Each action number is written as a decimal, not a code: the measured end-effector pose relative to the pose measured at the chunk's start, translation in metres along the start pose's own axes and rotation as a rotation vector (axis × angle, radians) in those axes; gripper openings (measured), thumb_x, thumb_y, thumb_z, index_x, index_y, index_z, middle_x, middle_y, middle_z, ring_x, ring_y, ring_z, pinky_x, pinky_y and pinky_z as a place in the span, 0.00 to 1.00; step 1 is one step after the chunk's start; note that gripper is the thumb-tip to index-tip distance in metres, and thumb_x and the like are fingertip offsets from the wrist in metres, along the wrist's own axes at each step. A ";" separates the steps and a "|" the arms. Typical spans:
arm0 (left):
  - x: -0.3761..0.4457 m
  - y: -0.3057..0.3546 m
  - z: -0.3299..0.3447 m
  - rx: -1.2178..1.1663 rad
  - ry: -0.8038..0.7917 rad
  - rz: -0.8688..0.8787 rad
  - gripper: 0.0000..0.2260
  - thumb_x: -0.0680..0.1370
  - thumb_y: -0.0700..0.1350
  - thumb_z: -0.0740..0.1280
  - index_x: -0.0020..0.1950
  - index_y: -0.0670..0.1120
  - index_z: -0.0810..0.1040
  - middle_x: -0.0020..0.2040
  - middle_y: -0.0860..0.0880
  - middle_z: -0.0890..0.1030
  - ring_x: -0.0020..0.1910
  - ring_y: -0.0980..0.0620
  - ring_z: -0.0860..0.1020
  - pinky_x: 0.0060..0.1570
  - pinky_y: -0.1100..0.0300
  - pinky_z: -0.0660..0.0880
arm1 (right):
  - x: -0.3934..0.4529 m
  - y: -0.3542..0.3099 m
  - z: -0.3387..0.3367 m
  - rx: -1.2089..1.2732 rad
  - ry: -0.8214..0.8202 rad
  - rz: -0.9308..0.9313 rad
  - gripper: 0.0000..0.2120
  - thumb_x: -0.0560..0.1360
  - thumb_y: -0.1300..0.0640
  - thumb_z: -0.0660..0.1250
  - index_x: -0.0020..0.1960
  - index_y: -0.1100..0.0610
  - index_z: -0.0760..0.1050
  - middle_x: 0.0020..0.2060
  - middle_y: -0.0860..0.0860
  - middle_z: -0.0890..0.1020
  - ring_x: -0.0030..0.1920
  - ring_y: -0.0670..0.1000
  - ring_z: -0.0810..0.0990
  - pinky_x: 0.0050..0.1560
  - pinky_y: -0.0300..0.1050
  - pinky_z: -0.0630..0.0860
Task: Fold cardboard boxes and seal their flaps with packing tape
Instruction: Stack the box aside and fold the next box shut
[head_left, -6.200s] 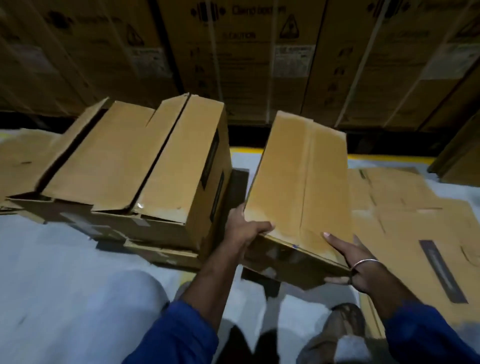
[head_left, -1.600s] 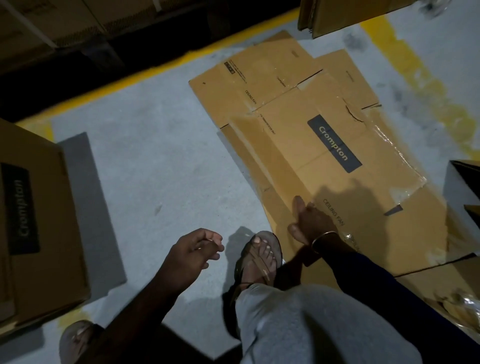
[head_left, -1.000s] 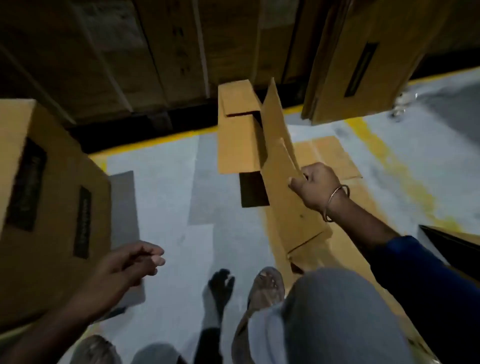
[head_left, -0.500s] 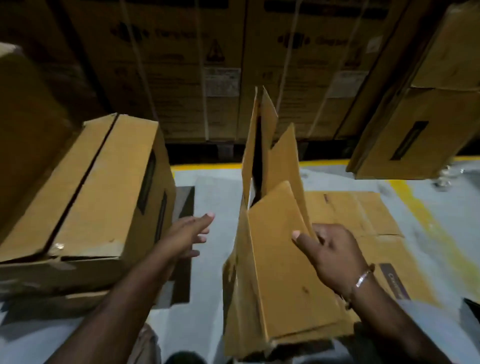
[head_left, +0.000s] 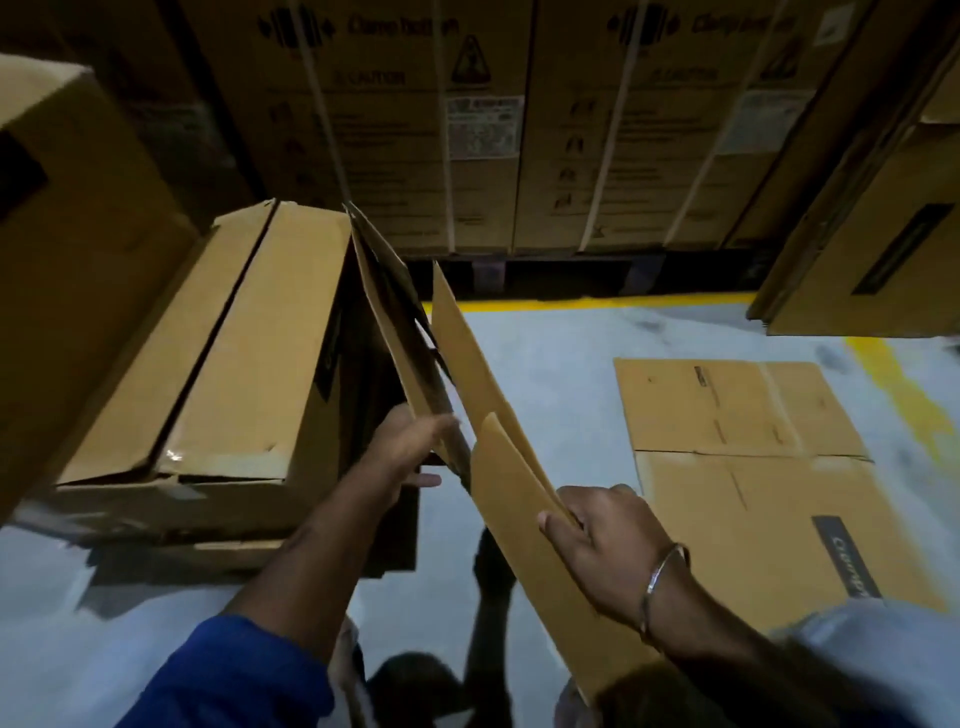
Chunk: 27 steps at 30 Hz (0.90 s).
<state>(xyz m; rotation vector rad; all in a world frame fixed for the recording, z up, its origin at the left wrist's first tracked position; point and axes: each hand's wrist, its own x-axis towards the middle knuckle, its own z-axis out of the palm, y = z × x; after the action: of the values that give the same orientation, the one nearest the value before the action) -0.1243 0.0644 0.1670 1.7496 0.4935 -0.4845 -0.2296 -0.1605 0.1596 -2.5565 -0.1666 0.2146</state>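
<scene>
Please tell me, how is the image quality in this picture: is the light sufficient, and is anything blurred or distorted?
Head view: dim, uneven light; stacked cartons behind are dark, their print smeared; motion blur softens the left hand and frame edges; wide-angle bending tilts the side boxes; a small glare spot sits on the taped box.

Blurred print on stacked cartons (head_left: 467, 119)
</scene>
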 end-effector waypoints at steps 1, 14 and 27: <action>0.002 -0.002 0.000 0.020 0.028 0.011 0.11 0.83 0.47 0.67 0.65 0.49 0.76 0.60 0.46 0.81 0.53 0.49 0.81 0.52 0.43 0.84 | 0.002 0.001 0.004 0.020 0.002 0.015 0.18 0.77 0.39 0.55 0.33 0.47 0.66 0.30 0.47 0.76 0.35 0.51 0.76 0.40 0.52 0.76; -0.002 -0.009 0.015 0.176 -0.056 0.149 0.10 0.83 0.41 0.64 0.65 0.47 0.75 0.58 0.45 0.82 0.51 0.49 0.83 0.43 0.53 0.85 | 0.064 0.034 0.004 0.459 0.083 0.295 0.25 0.82 0.47 0.66 0.31 0.54 0.62 0.24 0.46 0.65 0.27 0.47 0.65 0.32 0.44 0.60; -0.024 0.021 -0.030 0.318 0.089 0.224 0.16 0.84 0.40 0.64 0.72 0.45 0.72 0.53 0.50 0.79 0.46 0.53 0.80 0.37 0.58 0.81 | 0.077 0.085 -0.057 0.409 0.560 0.590 0.24 0.79 0.52 0.68 0.29 0.59 0.65 0.26 0.54 0.66 0.30 0.56 0.64 0.32 0.48 0.62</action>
<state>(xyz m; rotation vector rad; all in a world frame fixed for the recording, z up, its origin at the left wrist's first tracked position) -0.1307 0.0875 0.2039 2.1106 0.2866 -0.3396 -0.1368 -0.2487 0.1518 -2.0928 0.7664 -0.2334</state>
